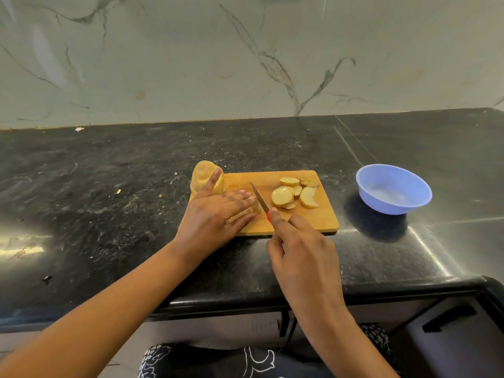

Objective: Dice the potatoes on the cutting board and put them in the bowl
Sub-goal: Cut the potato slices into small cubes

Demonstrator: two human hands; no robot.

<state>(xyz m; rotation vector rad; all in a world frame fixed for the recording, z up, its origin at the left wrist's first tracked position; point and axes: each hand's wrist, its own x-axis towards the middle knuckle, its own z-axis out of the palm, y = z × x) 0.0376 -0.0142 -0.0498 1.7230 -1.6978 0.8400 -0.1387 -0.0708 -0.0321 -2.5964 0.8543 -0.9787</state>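
Observation:
A wooden cutting board [321, 216] lies on the black counter. My left hand [218, 216] rests with straight fingers on a potato piece [255, 208] at the board's left, mostly hiding it. A whole potato [203, 173] sits at the board's far left corner, touched by my left index finger. My right hand [300, 249] grips a red-handled knife [260, 199], its blade pointing away and lying right beside the held piece. Several potato slices [283, 197] lie on the right half of the board. A blue bowl [392, 189] stands to the right of the board and looks empty.
The black stone counter [109, 186] stretches left and right, with small scraps and peel bits on it. A marble wall [245, 55] rises behind. The counter's front edge runs just below my forearms, with cabinet drawers underneath.

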